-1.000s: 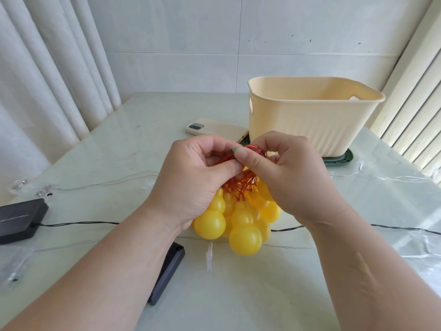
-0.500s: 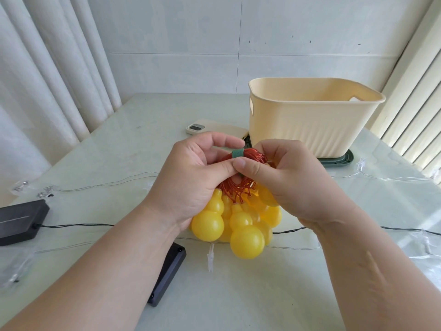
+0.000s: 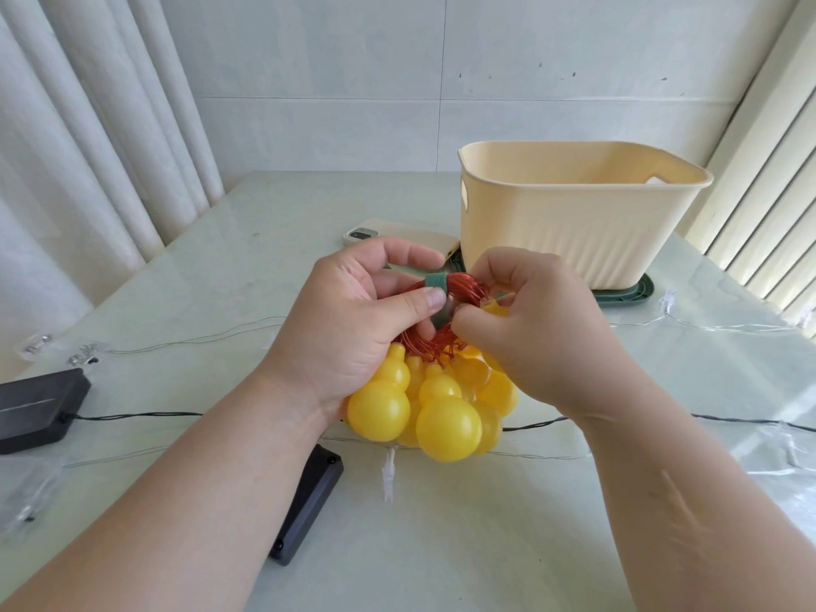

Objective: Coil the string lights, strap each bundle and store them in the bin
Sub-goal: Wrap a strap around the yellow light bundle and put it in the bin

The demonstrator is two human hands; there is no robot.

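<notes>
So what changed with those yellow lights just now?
The green strap has come further round the red wire coil: only its tip showed before, now a band crosses the top. The left hand and right hand still hold the coil; the bin stayed put.

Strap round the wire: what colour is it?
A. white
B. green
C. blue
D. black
B: the strap wrapped round the wire is green.
</notes>
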